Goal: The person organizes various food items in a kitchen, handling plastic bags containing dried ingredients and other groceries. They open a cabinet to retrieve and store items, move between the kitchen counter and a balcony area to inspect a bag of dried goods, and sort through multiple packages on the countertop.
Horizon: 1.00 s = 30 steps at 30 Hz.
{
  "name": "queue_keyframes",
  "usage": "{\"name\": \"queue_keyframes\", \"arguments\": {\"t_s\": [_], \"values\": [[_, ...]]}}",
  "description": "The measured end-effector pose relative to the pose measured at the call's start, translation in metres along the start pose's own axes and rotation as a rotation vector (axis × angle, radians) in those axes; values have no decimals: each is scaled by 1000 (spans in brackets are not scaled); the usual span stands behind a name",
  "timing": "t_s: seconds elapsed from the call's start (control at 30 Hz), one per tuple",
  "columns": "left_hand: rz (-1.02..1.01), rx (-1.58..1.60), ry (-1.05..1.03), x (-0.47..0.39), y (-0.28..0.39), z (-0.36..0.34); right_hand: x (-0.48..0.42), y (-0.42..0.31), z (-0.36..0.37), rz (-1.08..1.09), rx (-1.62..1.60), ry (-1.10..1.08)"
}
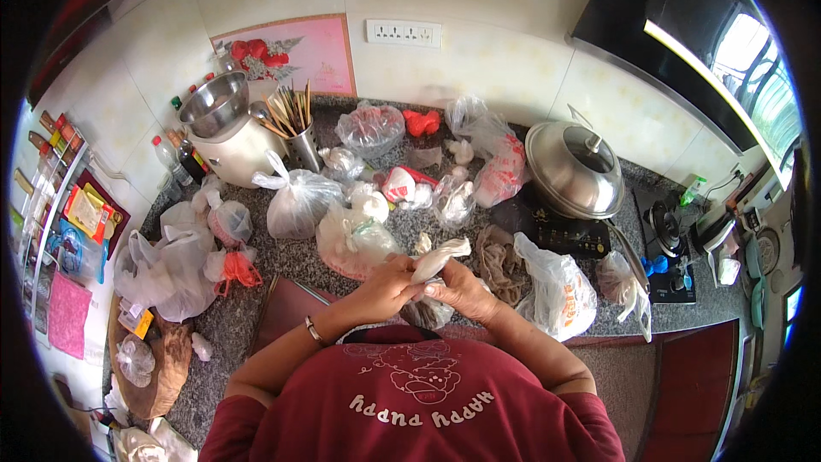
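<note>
My left hand (389, 287) and my right hand (464, 294) meet at the counter's front edge, close to my body. Between their fingers they pinch the gathered neck of a whitish plastic bag (441, 258). Below the hands a clear bag with dark contents (428, 313) partly shows; whether it is the same bag is hidden by my fingers. Left of them sits a tied clear plastic bag (356, 240). A crumpled brownish bag (499, 264) lies just right of my right hand, beside a white plastic bag with orange print (563, 289).
Knotted plastic bags (301, 202) crowd the granite counter (282, 256). A lidded steel wok (571, 170) stands on the induction cooker (558, 231), its handle pointing toward the front. At left are a chopstick holder (304, 153), a steel bowl (215, 106) and a wooden chopping board (168, 359).
</note>
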<state>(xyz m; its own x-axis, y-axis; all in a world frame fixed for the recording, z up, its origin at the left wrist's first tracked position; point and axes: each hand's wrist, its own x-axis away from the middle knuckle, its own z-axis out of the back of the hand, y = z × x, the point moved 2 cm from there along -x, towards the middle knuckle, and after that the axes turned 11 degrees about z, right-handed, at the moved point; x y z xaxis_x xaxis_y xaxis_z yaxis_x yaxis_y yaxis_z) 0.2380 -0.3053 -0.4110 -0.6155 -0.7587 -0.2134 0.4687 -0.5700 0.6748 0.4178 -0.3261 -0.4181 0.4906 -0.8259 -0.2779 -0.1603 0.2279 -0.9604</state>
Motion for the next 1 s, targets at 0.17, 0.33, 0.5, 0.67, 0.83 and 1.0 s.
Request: {"name": "queue_keyframes", "arguments": {"t_s": [0.17, 0.33, 0.5, 0.67, 0.83, 1.0], "values": [[12, -71, 21, -5, 5, -5, 1, 27, -13, 39, 92, 350], [-25, 109, 226, -1, 29, 15, -1, 30, -11, 131, 262, 321], [34, 95, -20, -9, 16, 18, -6, 11, -14, 137, 405, 100], [124, -35, -80, -10, 6, 19, -1, 18, -14, 184, 158, 256], [141, -27, 2, -11, 13, 22, 6, 25, -19, 283, 338, 215], [240, -1, 29, -13, 1, 22, 15, 59, -19, 162, -111, 290]]}}
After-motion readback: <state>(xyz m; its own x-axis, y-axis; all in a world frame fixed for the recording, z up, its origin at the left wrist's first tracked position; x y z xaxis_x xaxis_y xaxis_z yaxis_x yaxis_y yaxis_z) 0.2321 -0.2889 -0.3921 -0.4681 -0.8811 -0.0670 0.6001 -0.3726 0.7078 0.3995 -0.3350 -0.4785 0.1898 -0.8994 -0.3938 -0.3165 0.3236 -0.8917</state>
